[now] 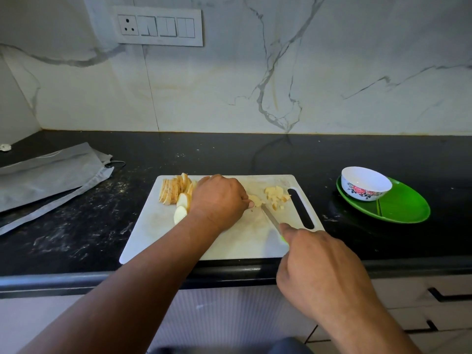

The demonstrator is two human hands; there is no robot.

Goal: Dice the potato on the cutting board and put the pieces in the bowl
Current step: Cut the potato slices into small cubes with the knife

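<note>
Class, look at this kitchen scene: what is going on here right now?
A person is dicing potato on a white cutting board. The left hand holds a potato piece steady while the right hand grips a knife and cuts it. Diced pieces lie near the board's handle slot; uncut slices wait at the left. The bowl, on a green plate, appears to hold no pieces yet.

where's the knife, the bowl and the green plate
knife (270,217): head view, middle of the blade.
bowl (357,191): head view, flowered outer wall.
green plate (403,208): head view, bare right part.
</note>
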